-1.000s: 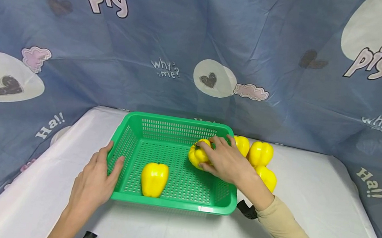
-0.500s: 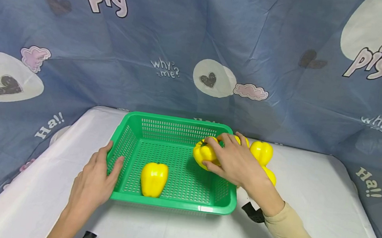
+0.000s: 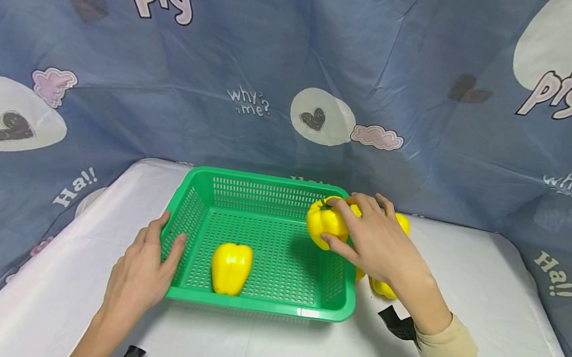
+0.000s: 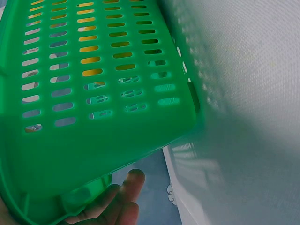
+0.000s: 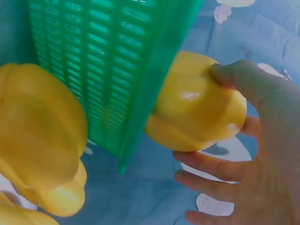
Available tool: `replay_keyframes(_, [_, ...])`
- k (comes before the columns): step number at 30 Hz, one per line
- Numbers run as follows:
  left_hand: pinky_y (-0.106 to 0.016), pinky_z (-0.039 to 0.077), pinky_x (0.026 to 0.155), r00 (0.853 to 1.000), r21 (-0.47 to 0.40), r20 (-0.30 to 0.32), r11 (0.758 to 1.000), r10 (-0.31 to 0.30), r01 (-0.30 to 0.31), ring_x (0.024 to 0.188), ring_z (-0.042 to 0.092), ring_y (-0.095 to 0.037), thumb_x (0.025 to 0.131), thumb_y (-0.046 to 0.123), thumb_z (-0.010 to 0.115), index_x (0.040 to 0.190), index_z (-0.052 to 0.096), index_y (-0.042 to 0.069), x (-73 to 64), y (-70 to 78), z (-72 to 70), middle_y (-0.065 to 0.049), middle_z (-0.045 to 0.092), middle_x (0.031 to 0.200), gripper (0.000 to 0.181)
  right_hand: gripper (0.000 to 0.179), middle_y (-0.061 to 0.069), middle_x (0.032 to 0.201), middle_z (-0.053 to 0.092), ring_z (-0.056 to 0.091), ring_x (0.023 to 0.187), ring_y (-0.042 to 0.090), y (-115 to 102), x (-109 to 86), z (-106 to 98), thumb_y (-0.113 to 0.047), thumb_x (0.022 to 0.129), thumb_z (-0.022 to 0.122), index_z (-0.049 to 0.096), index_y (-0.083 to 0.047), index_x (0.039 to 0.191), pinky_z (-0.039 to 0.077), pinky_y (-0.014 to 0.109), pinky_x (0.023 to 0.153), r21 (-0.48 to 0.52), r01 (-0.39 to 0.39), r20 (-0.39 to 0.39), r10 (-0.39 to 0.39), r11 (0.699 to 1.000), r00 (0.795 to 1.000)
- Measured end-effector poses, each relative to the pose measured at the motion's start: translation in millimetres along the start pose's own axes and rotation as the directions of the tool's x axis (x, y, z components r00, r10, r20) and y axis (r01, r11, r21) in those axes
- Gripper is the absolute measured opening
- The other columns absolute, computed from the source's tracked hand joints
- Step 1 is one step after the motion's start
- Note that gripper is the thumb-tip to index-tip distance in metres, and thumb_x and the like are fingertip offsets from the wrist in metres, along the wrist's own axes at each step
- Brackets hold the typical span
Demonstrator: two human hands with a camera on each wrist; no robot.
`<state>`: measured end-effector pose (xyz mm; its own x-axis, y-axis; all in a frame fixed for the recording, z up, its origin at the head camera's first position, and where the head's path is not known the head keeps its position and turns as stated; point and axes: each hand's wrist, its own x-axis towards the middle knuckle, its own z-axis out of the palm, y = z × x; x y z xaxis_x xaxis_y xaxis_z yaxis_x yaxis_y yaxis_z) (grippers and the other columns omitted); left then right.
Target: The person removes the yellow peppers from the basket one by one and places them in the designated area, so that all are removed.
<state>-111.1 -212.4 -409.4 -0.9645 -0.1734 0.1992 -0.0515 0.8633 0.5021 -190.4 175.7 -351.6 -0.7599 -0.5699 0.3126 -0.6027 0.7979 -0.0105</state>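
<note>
Curled around a yellow bell pepper (image 3: 324,225), my right hand (image 3: 382,239) holds it over the right end of the green basket (image 3: 256,304). In the right wrist view this pepper (image 5: 197,105) sits between thumb and fingers, partly behind the basket's rim. A second yellow bell pepper (image 3: 231,269) lies inside the basket near its front wall. My left hand (image 3: 141,265) grips the basket's left rim, thumb on the inner side and fingers outside. Its fingertips (image 4: 133,180) show below the rim in the left wrist view.
More yellow bell peppers (image 3: 383,288) lie on the white table (image 3: 465,281) just right of the basket, partly hidden by my right hand and arm. A blue printed cloth (image 3: 256,69) hangs behind the table.
My right hand has carried its bell pepper rightward and up, from inside the basket to the right rim. My left hand and the basket have stayed in place.
</note>
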Motion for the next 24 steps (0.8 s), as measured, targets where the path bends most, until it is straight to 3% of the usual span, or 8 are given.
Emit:
replay_keyframes(12, [-0.071,0.056,0.079,1.000,0.002,-0.014,1.000,0.006,-0.006,0.114,0.066,-0.064,0.114,0.047,0.046,0.165,0.037,0.000,-0.2,-0.3,1.1,-0.037,0.056,0.151,0.070,0.058,0.014,0.131,0.065,0.062,0.128,0.036,3.9,-12.7,-13.0,-0.057,0.104,0.063,0.057,-0.017,0.146,0.041,0.067,0.116,0.039,-0.029,-0.003,0.029,0.999,1.000])
replay_keyframes(24, [-0.071,0.057,0.078,1.000,0.001,-0.020,1.000,0.015,-0.015,0.113,0.067,-0.065,0.114,0.046,0.046,0.164,0.037,-0.002,1.0,-1.1,1.5,-0.039,0.056,0.149,0.070,0.053,0.013,0.137,0.066,0.062,0.128,0.035,27.7,-34.1,-23.3,-0.049,0.106,0.064,0.054,-0.016,0.147,0.035,0.069,0.120,0.123,-0.145,0.036,0.141,0.982,0.989])
